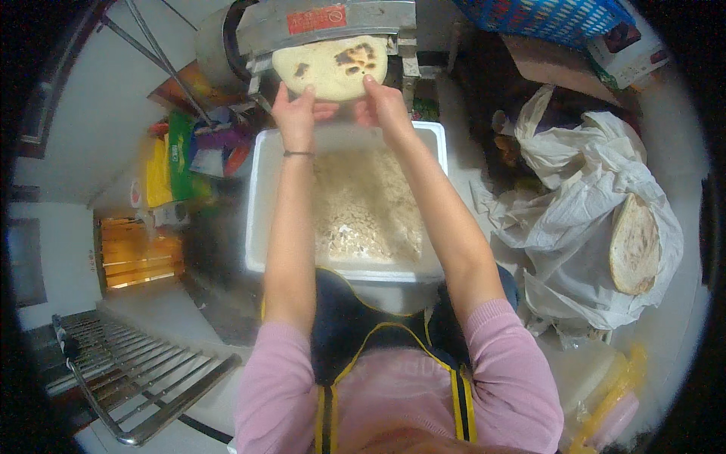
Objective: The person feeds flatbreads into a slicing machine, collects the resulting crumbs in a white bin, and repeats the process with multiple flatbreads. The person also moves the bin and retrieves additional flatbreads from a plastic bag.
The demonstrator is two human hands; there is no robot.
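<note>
A pale flatbread (pixel 326 71) with charred brown patches lies partly under the metal cover of a machine (pixel 374 17). My left hand (pixel 298 113) grips its near left edge, the thumb on top and the fingers beneath. At the near right edge my right hand (pixel 385 108) holds it the same way. The far part of the bread is hidden by the cover. Below my forearms stands a white foam box (pixel 439 170), with many small cut bread pieces (pixel 363 227) lying in it.
To the right, a white plastic bag (pixel 573 227) carries another flatbread (pixel 635 244). A blue perforated basket (pixel 544 17) is at the upper right. Metal rack bars (pixel 142 369) stand at lower left. Colourful packages (pixel 170 159) lie left of the box.
</note>
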